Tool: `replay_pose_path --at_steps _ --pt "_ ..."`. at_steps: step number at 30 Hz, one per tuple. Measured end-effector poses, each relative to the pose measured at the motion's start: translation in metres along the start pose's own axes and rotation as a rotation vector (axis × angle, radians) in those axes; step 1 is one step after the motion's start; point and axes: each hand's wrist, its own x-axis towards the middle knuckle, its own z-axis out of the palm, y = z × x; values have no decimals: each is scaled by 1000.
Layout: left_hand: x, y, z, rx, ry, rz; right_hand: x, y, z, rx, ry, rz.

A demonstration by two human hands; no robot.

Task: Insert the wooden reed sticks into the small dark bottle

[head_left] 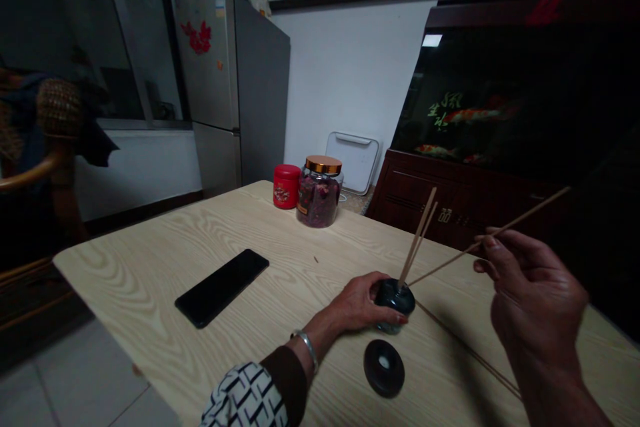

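My left hand [364, 303] wraps around a small dark glass diffuser bottle [395, 297] standing on the wooden table [300, 293]. Several thin reed sticks [419, 237] rise from the bottle's neck. Between the thumb and fingers of my right hand [530, 280] is another reed stick [533, 212], held slantwise; its lower end reaches the bottle's mouth, though I cannot tell whether it is inside. More sticks [470, 350] lie on the table beneath my right hand. A round dark lid [384, 368] with a pale centre lies in front of the bottle.
A black phone [223, 287] lies on the left of the table. Toward the far edge stand a red canister [287, 187] and a glass jar [319, 193] of dried flowers with a copper-coloured lid. Behind are a fridge [263, 87] and a fish tank [480, 100].
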Motion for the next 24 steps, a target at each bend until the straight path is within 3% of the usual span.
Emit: replay_pose_path --at_steps 6,13,17,20,24 --pt "-1 2 0 -13 -4 -21 -8 13 9 -71 -167 45" --pt "-3 7 0 3 10 -25 -14 37 13 -201 -627 217" --pt "-1 3 0 10 5 -6 -4 42 2 -286 -783 277" --pt "1 -2 0 -3 3 -2 9 52 -15 -494 -928 248" --pt "2 -6 2 -39 -5 5 18 78 -37 -1023 -1112 131"
